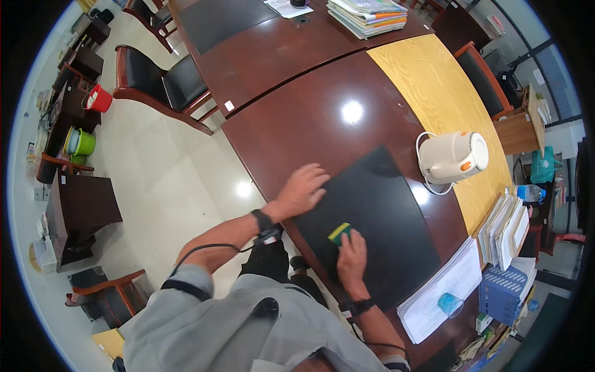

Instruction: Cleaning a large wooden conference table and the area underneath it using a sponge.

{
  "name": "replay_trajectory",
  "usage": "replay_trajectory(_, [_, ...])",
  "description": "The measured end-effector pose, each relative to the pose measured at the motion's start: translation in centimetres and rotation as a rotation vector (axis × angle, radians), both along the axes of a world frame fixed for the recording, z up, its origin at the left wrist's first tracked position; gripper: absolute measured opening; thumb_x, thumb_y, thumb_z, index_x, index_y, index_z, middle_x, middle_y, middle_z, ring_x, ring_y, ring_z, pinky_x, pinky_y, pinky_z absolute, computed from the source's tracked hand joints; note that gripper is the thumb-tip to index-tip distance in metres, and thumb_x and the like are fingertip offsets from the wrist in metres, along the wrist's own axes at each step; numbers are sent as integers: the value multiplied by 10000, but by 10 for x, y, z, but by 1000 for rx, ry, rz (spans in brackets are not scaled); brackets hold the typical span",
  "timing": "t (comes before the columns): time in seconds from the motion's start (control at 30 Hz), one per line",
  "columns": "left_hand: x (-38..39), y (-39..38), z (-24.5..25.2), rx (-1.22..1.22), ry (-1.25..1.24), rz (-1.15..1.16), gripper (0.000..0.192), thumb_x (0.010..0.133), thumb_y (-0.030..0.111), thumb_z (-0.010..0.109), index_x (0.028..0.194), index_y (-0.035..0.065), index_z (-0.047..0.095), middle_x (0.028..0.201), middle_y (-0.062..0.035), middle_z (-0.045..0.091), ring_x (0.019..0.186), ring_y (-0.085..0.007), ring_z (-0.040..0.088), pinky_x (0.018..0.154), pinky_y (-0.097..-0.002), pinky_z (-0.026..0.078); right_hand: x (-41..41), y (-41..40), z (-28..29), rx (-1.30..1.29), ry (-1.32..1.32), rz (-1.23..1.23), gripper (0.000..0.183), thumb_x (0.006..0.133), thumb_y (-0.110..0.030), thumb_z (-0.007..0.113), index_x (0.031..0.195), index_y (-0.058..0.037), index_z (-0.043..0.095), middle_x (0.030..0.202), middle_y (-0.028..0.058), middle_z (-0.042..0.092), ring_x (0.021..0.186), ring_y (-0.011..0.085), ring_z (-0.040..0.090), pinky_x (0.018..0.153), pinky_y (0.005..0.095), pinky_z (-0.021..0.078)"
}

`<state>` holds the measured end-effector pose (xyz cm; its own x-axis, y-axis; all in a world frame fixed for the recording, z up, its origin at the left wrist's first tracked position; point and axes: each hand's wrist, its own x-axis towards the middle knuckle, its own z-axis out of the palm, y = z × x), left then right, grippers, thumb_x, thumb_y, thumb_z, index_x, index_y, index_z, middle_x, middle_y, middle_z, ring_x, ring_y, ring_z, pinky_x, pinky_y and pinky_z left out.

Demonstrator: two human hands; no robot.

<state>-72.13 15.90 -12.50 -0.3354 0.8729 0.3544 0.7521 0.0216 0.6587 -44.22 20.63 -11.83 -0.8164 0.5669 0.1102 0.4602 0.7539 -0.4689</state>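
Observation:
My right hand [352, 260] grips a green and yellow scouring sponge [340, 233] over the near part of a black desk mat [395, 218]. Part of the sponge is hidden under the fingers. Farther left, my left hand [304, 188] hovers or rests by the mat's left corner with nothing in it, its fingers apart; whether it touches the surface I cannot tell. The mat lies on a dark red-brown wooden table [297, 125]. Both wrists wear black bands with cables.
Beyond the mat stands a cream electric kettle [448, 158] with its white cord. To the right lie a paper stack [441, 297] bearing a glass with blue contents [450, 304], a blue file holder [504, 293] and upright papers [502, 230]. A black-seated chair [158, 88] stands left of the table.

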Motion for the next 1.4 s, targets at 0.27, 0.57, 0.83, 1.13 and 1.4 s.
replay_trajectory(0.27, [-120,-137,-3,-129,60,399,403,817,53,757,1207,25,659,1242,-181,632,1220,-380,574,1052,-463,474,-198,-21,-27,-30,175,408,388,880,-29,570,1261,-6,638,1398,255,548,1316,425,516,1135,530,388])
replay_trajectory(0.57, [-166,-140,-26,-178,-279,554,484,913,115,716,1350,-17,554,1301,-210,602,1145,-353,635,913,-398,572,-287,229,-71,480,188,-161,398,909,-99,604,1296,-2,614,1336,270,593,1189,446,568,1022,494,459])
replay_trajectory(0.83, [-185,-164,-43,-206,-414,665,471,934,90,688,1374,-1,548,1307,-181,608,1135,-300,653,909,-388,570,-409,92,-53,322,343,201,239,917,-81,549,1128,-12,636,1136,260,639,1034,445,592,920,539,460])
replay_trajectory(1.13, [-216,-104,-5,-58,-34,473,382,892,33,697,1261,-14,611,1248,-191,629,1167,-378,601,1009,-434,486,-326,-19,-29,-52,230,624,435,813,-38,601,1244,20,598,1380,266,534,1294,427,509,1125,518,396])
replay_trajectory(1.4, [-184,-51,-15,-163,131,250,463,848,98,744,1282,-1,619,1372,-201,570,1351,-427,469,1134,-521,384,-238,180,-32,266,127,-108,424,848,-76,646,1261,15,610,1319,261,585,1211,447,548,1059,515,433])
